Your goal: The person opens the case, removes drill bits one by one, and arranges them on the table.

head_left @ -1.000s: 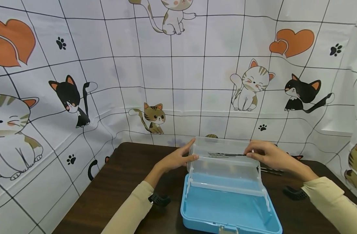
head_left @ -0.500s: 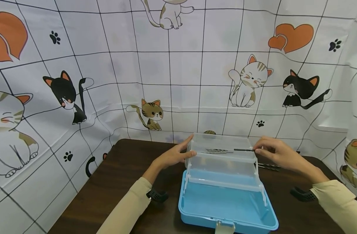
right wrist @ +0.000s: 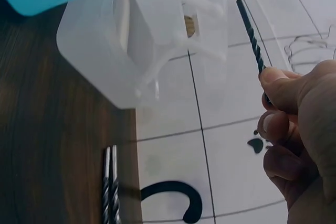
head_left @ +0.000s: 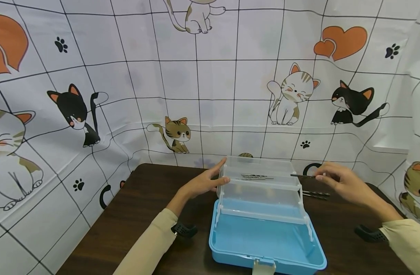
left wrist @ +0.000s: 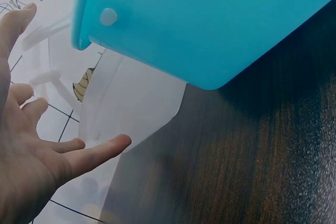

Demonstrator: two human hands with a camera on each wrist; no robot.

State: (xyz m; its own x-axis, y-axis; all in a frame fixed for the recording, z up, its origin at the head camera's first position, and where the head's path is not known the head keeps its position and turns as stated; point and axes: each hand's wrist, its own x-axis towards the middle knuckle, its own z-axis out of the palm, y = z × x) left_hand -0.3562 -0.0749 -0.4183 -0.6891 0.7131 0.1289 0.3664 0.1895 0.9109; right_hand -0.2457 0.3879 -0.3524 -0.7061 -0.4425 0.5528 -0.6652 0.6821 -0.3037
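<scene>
Between thumb and fingers, my right hand [head_left: 344, 183] pinches a dark twist drill bit [right wrist: 250, 32] by one end. It is held level in the head view, just right of the clear plastic tray [head_left: 258, 164]. Several silver drill bits [head_left: 256, 177] lie in that tray, which is raised behind the open blue toolbox [head_left: 265, 236]. My left hand [head_left: 204, 183] is at the tray's left side with its fingers extended; whether every finger touches it is unclear. More drill bits [head_left: 315, 195] lie on the table behind the box's right side, two of them visible in the right wrist view.
A dark wooden table [head_left: 127, 221] carries the toolbox. White link arms [head_left: 311, 231] join the tray to the box, and a latch [head_left: 263, 266] hangs at its front. A white cat-print curtain [head_left: 216, 95] stands behind the table.
My right hand has lifted the dark drill bit out from the others in the tray and carried it rightward past the tray's edge. My left hand stays at the tray's side.
</scene>
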